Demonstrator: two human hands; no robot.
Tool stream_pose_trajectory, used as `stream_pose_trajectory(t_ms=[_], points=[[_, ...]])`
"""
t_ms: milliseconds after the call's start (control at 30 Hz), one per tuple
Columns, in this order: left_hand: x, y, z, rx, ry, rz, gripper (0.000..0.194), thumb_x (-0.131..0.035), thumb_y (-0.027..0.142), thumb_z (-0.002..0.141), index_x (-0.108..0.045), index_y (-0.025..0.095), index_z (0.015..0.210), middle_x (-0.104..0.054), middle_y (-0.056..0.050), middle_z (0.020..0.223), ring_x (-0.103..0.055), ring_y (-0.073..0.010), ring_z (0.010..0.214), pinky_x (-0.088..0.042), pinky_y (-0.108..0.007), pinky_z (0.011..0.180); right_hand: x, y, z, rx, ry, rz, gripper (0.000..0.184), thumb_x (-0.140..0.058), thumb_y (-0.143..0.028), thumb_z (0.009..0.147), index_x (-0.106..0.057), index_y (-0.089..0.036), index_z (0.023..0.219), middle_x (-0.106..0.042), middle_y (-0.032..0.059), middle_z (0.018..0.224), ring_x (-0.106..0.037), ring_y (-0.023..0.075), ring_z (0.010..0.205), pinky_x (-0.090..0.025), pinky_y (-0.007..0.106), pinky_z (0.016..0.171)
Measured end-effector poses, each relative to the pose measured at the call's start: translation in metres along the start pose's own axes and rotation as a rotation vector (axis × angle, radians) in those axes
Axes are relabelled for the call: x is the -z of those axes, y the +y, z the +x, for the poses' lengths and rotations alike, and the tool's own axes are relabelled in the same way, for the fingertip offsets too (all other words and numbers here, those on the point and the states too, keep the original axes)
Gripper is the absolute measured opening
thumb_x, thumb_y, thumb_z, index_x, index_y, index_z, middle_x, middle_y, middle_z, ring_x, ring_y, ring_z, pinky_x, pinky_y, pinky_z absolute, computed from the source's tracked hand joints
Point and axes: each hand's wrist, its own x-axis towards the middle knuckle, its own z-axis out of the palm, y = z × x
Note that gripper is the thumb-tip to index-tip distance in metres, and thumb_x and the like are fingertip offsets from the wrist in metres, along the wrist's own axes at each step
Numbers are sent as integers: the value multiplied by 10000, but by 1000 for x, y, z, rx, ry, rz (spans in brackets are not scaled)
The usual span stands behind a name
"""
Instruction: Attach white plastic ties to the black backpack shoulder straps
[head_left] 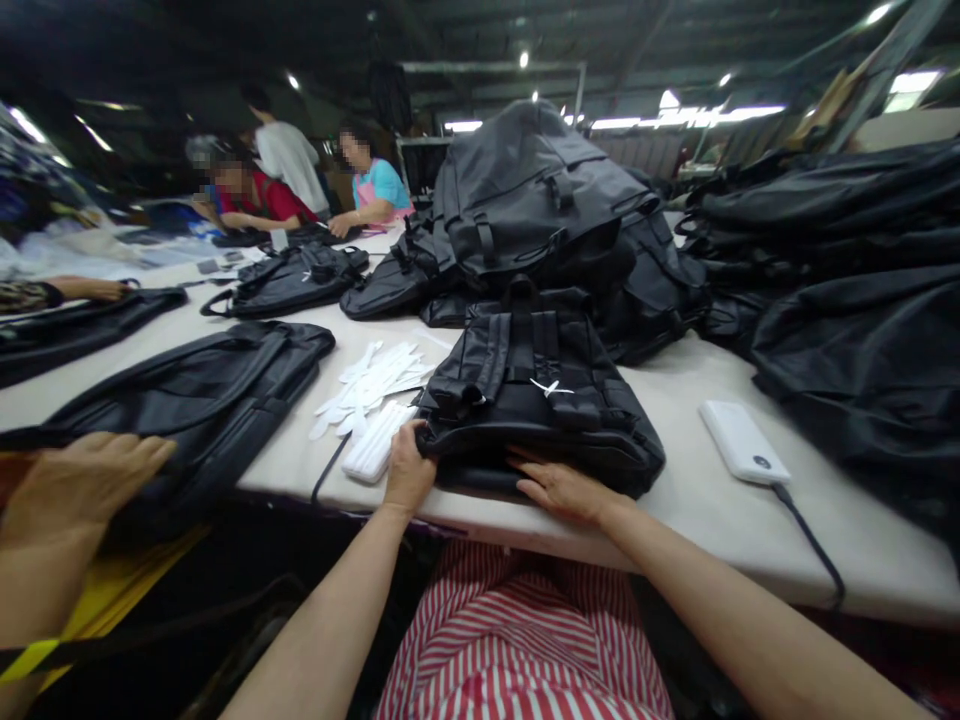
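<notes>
A black backpack (517,400) lies on the table in front of me, its straps facing up and a white tie on one strap. At its near left corner, my left hand (411,468) is closed on the fabric. My right hand (566,490) rests with its fingers stretched out along the bag's near edge; the fingertips touch the dark fabric under a raised fold. Just left of the bag are a pile of white strips (375,380) and a white bundle (379,442).
A white power bank (744,442) with a black cable lies to the right. Black backpacks are heaped behind (532,190) and stacked on the right (832,200). At left, another person's hand (82,490) touches a black bag (202,410). Several people work across the table (675,390).
</notes>
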Motion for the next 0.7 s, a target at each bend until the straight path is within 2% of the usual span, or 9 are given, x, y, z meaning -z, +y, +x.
stream_pose_trajectory(t_ms=[100, 167, 200, 233, 300, 433, 500, 600, 700], points=[[17, 16, -10, -68, 92, 69, 520, -528, 110, 711, -379, 175, 1205, -503, -126, 1111, -475, -267, 1076, -411, -476, 900, 6, 9, -20, -48, -16, -1, 441, -386, -385, 893, -396, -275, 1319, -365, 8, 1392, -397, 190, 1239, -315, 376, 1039], [27, 38, -20, -159, 217, 129, 534, -555, 132, 720, -377, 163, 1222, -490, -146, 1139, -432, -292, 1130, -350, -513, 953, 6, 7, -23, -58, -31, 3, 443, -387, -377, 893, -387, -279, 1325, -404, 11, 1369, -434, 187, 1211, -352, 358, 1009], [30, 52, -23, -237, 227, 116, 541, -575, 141, 720, -378, 177, 1222, -498, -137, 1140, -435, -285, 1131, -347, -501, 959, 5, 6, -22, -55, -31, -4, 443, -385, -371, 894, -384, -275, 1327, -415, 14, 1361, -441, 185, 1204, -363, 347, 998], [30, 66, -25, -345, 180, 80, 525, -581, 142, 724, -390, 201, 1209, -518, -117, 1126, -460, -267, 1110, -363, -473, 950, 4, 4, -20, -49, -18, -22, 441, -382, -359, 895, -386, -266, 1326, -420, 18, 1359, -441, 182, 1203, -369, 337, 990], [22, 96, -23, -508, -5, 61, 455, -568, 160, 747, -433, 227, 1176, -546, -89, 1126, -480, -248, 1096, -367, -436, 944, 0, -1, -17, -34, 35, -97, 427, -386, -326, 895, -408, -236, 1312, -426, 34, 1357, -432, 182, 1207, -367, 326, 984], [-12, 139, -4, -549, -210, 187, 365, -536, 197, 760, -508, 181, 1124, -580, -107, 1100, -510, -274, 1030, -373, -429, 878, -11, -14, -29, -49, 152, -302, 364, -422, -273, 876, -495, -192, 1223, -531, 69, 1249, -465, 215, 1150, -368, 367, 956], [-23, 146, 7, -561, -263, 266, 327, -548, 202, 735, -553, 186, 1062, -615, -101, 1002, -534, -289, 955, -383, -431, 808, -13, -19, -45, -75, 214, -373, 371, -433, -247, 870, -476, -192, 1234, -543, 75, 1224, -474, 220, 1119, -357, 388, 950], [-29, 146, 19, -598, -296, 331, 245, -545, 214, 725, -590, 193, 965, -636, -88, 886, -554, -288, 867, -386, -412, 721, -9, -18, -70, -173, 320, -442, 404, -439, -229, 870, -431, -176, 1270, -532, 96, 1226, -478, 223, 1084, -332, 410, 952], [-30, 140, 23, -627, -289, 310, 217, -517, 200, 746, -593, 192, 949, -650, -77, 919, -572, -262, 856, -390, -379, 700, 1, -8, -83, -233, 328, -480, 395, -447, -263, 871, -459, -158, 1252, -565, 118, 1169, -483, 238, 1068, -341, 411, 924]])
